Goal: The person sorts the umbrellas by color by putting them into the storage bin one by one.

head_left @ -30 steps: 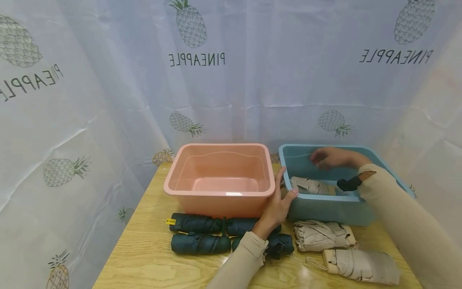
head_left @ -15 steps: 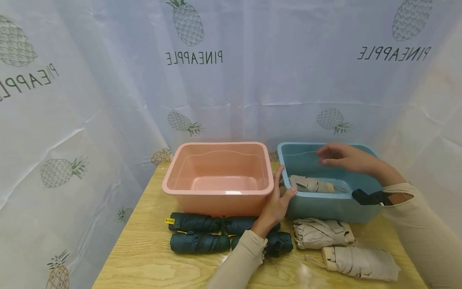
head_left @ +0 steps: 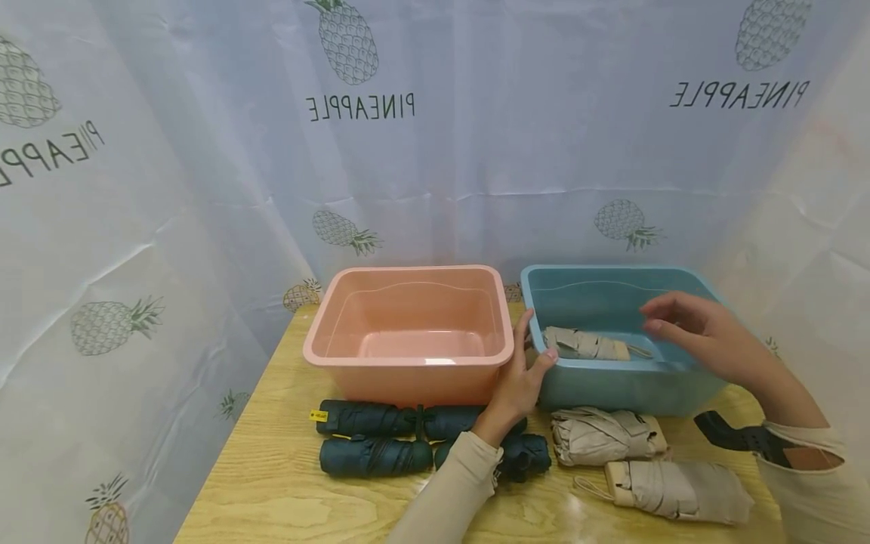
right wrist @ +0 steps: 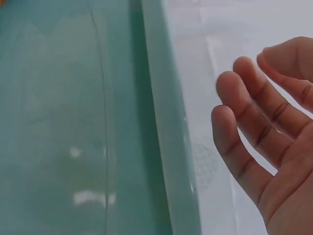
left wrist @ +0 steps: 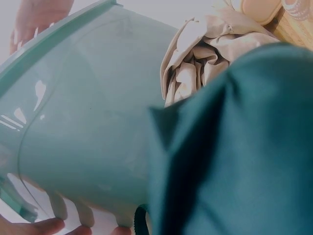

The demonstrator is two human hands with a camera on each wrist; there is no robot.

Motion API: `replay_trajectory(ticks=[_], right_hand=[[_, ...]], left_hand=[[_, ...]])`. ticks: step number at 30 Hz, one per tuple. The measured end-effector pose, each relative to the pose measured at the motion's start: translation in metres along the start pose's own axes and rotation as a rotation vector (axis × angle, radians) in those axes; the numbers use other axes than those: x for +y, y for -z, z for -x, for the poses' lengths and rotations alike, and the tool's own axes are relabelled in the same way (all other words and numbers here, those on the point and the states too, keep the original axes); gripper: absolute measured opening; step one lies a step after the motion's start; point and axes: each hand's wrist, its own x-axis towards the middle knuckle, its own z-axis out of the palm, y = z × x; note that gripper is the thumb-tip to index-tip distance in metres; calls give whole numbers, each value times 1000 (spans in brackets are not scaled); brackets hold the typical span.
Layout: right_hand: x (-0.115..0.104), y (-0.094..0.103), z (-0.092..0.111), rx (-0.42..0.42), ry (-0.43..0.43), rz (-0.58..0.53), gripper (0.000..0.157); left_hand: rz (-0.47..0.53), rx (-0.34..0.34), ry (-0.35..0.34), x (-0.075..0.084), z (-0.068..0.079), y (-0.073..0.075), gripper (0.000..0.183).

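Note:
My left hand point(head_left: 518, 385) rests against the front left corner of the blue tub point(head_left: 632, 381), thumb at the rim and straight fingers along the side wall. In the left wrist view, its fingertips point(left wrist: 80, 229) touch that wall. My right hand point(head_left: 710, 336) hovers over the tub's right side with loosely bent fingers and holds nothing. One folded beige umbrella point(head_left: 586, 344) lies inside the tub. Two more sit in front of it: a beige umbrella point(head_left: 605, 437) close to the tub and another beige umbrella point(head_left: 680, 491) nearer the front.
A pink tub point(head_left: 414, 384) stands left of the blue one, with nothing inside. Several folded dark green umbrellas, among them one umbrella point(head_left: 375, 457), lie in two rows before it, partly behind my left forearm. A white pineapple-print curtain point(head_left: 435, 166) closes off the back and sides.
My right hand has drawn back from inside the blue tub, moving right and toward me. The beige umbrella stays in the tub. My left hand keeps its place at the corner.

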Motion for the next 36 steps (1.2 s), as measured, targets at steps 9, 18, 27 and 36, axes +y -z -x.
replay_trajectory(ticks=[9,18,27,36], right_hand=[[2,-11,47,162,43,-146,31],[6,-35,78,174,48,-313,25],[17,-46,103,119,-128,-178,19],[37,-58,107,41,-266,58,22]], left_hand=[[-9,7,-11,3,1,1,75],[-10,4,1,4,2,-1,74],[-35,12,7,5,3,0,75],[-27,5,8,3,3,0,75]])
